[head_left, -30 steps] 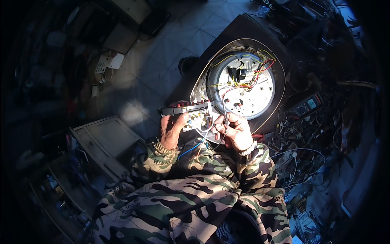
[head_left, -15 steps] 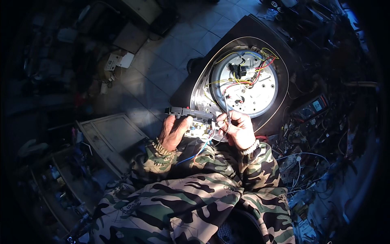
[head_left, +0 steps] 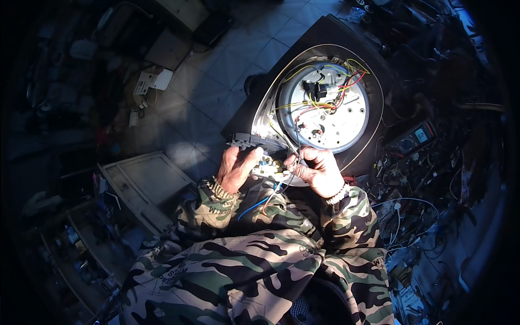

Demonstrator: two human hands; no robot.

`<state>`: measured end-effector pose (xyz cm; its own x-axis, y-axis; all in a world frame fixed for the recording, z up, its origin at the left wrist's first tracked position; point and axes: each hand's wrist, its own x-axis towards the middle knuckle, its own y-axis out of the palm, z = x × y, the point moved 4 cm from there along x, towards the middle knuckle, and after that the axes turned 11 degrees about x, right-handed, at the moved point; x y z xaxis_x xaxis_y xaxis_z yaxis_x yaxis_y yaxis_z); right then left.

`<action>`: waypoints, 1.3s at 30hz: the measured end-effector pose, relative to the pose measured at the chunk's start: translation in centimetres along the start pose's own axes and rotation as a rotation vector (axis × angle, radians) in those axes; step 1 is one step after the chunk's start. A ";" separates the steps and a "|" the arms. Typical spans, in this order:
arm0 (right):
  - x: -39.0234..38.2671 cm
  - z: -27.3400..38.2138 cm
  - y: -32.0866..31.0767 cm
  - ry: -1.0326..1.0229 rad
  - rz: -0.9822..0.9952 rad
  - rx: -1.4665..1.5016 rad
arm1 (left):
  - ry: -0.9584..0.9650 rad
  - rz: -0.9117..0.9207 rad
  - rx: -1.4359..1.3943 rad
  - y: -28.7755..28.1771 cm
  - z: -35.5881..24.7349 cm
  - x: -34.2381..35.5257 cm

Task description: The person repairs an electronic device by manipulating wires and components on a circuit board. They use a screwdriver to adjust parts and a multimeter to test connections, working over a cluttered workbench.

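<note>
I have both hands, left hand (head_left: 236, 168) and right hand (head_left: 317, 170), closed around the small control board (head_left: 269, 167) just below the opened appliance base (head_left: 325, 108), and I judge a tug could snap its thin wires (head_left: 303, 105).

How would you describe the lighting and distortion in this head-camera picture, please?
In the head view, hard light from one side falls on the left hand, the right hand, the small circuit board between them and the opened appliance base; the cluttered surroundings sink into deep shadow; fisheye bending curves the floor tiles, and the rim is black.
</note>
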<state>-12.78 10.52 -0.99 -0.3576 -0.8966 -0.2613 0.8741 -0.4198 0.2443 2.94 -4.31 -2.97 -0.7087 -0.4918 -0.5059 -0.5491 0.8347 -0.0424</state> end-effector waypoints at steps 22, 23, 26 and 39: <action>-0.1 -1.1 0.5 -0.066 -0.146 -0.243 | 0.141 -0.158 0.147 2.6 -1.9 0.2; 0.0 -1.1 0.4 -0.067 -0.153 -0.249 | 0.149 -0.163 0.136 2.6 -1.9 0.2; -0.2 -1.5 0.3 -0.022 -0.138 -0.285 | 0.136 -0.147 0.156 2.4 -1.8 0.2; -0.1 -1.1 0.6 -0.058 -0.129 -0.184 | 0.114 -0.168 0.141 2.2 -1.5 0.4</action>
<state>-11.83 10.48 -1.89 -0.4838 -0.8460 -0.2242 0.8633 -0.5034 0.0363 0.81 -3.01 -2.00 -0.6627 -0.6446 -0.3811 -0.6016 0.7613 -0.2416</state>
